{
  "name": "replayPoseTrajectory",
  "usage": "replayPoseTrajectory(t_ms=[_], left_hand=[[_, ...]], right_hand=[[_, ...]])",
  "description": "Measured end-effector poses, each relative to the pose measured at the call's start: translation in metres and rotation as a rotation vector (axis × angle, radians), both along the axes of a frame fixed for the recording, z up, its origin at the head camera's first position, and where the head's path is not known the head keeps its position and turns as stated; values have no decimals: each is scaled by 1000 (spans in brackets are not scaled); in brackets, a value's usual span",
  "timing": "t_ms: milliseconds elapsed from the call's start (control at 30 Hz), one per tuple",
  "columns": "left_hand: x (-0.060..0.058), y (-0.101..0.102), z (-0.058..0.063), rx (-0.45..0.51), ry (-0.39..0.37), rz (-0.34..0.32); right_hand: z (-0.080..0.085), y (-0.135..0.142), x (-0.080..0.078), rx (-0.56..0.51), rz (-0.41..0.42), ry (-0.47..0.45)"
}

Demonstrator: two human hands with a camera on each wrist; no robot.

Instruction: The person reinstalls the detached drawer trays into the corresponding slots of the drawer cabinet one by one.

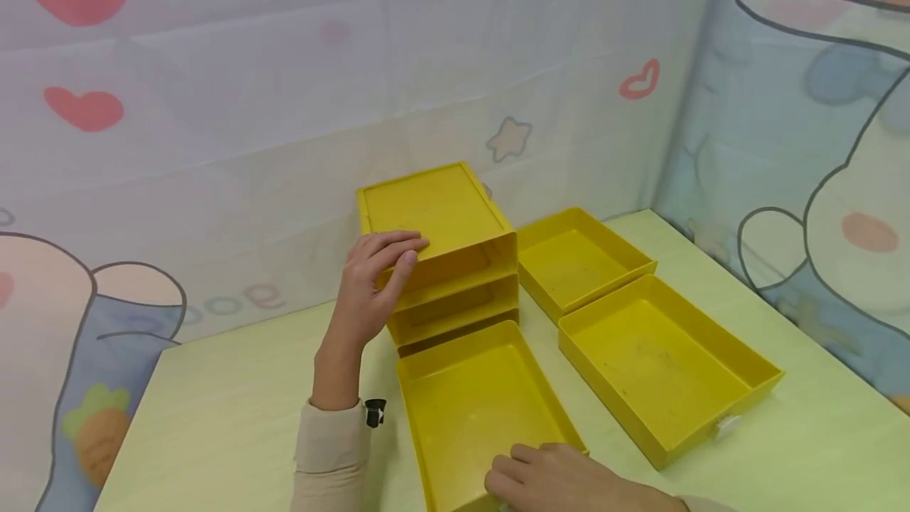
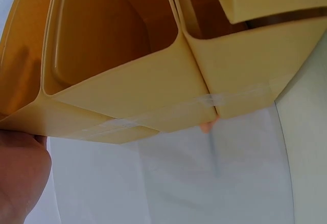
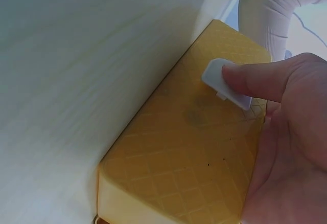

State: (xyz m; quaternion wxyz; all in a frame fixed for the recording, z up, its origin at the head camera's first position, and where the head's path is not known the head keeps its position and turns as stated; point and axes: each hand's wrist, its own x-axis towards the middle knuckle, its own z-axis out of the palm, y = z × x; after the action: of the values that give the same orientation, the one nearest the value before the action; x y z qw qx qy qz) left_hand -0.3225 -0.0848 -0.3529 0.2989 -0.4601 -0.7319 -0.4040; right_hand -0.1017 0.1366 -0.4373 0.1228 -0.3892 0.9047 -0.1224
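Observation:
A yellow drawer cabinet stands against the back wall, its two upper slots bare of drawers. My left hand rests on its top at the left front edge, fingers fairly straight; the left wrist view shows clear tape along the cabinet side. A yellow drawer lies in front, its back end at the lowest slot. My right hand grips the drawer's front wall, fingers over the rim. In the right wrist view, the thumb presses the small white handle on the patterned front.
To the right of the cabinet lie two more yellow drawers, a farther one and a nearer one with a white handle. They sit end to end on the pale green table. A printed cloth wall closes off the back.

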Motion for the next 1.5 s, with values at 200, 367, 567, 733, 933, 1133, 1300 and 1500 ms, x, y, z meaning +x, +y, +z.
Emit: replayPoseTrajectory(t_ms=[200, 367, 567, 733, 933, 1133, 1300, 1500], left_hand=[[-1, -2, -2, -4, -1, -2], [0, -2, -2, -4, -5, -7], [0, -2, -2, -5, -12, -16], [-1, -2, -2, -3, -16, -18], [-1, -2, -3, -11, -30, -10], [0, -3, -2, -10, -22, -8], [-1, -3, -2, -9, -15, -13], [-1, -2, -3, -6, -17, -19]], right_hand=[[-1, -1, 1, -8, 2, -3], [-2, -2, 1, -3, 39, 26], [-2, -2, 0, -16, 18, -4], [-1, -1, 0, -41, 23, -6], [-1, -1, -1, -26, 66, 28], [-2, -1, -1, -28, 98, 49], [-1, -1, -1, -37, 55, 39], [-1, -1, 0, -26, 48, 66]])
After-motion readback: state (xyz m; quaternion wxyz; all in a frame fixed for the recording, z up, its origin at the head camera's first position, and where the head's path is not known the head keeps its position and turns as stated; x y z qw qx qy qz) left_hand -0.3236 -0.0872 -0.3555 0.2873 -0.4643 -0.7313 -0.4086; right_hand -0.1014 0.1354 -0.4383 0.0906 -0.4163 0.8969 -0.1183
